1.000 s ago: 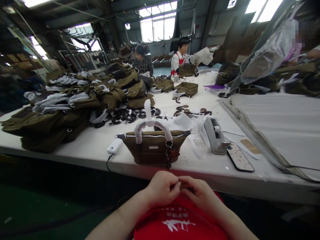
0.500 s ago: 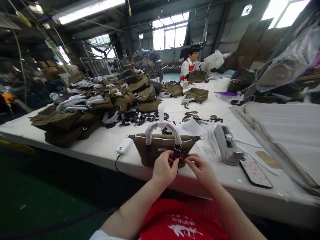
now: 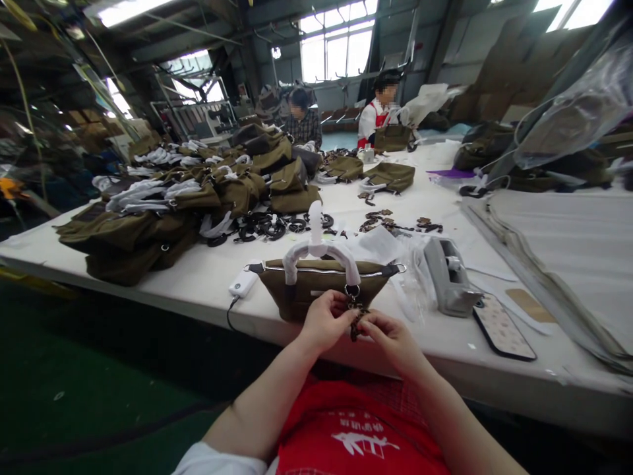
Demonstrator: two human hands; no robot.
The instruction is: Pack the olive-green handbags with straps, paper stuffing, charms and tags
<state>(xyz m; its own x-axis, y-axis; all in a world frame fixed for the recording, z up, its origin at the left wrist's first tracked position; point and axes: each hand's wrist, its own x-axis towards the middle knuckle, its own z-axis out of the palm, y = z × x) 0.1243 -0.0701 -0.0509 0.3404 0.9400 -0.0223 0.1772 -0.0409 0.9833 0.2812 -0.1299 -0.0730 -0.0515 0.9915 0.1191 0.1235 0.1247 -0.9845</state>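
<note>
An olive-green handbag (image 3: 297, 297) stands upright at the table's front edge, its handle (image 3: 297, 254) wrapped in pale covering. From a ring at the handle's right base hangs a small brown-and-black patterned charm (image 3: 355, 323). My left hand (image 3: 324, 321) pinches the charm from the left, in front of the bag. Fingertips of my right hand (image 3: 388, 333) are closed on its right side. The fingers cover part of the charm, so its exact shape is hard to make out.
Many olive bags (image 3: 198, 191) are piled at the left. Black straps (image 3: 267, 226) and patterned charms (image 3: 380, 221) lie behind the handbag. A grey tape dispenser (image 3: 450, 280) and a phone (image 3: 503, 328) are at right, a white power bank (image 3: 243, 282) at left. Two people work across the table (image 3: 435, 204).
Both hands have stayed at the ring, and my right hand has shifted slightly inward and lower. More of the patterned charm now shows hanging between the fingers. The camera view has tilted slightly.
</note>
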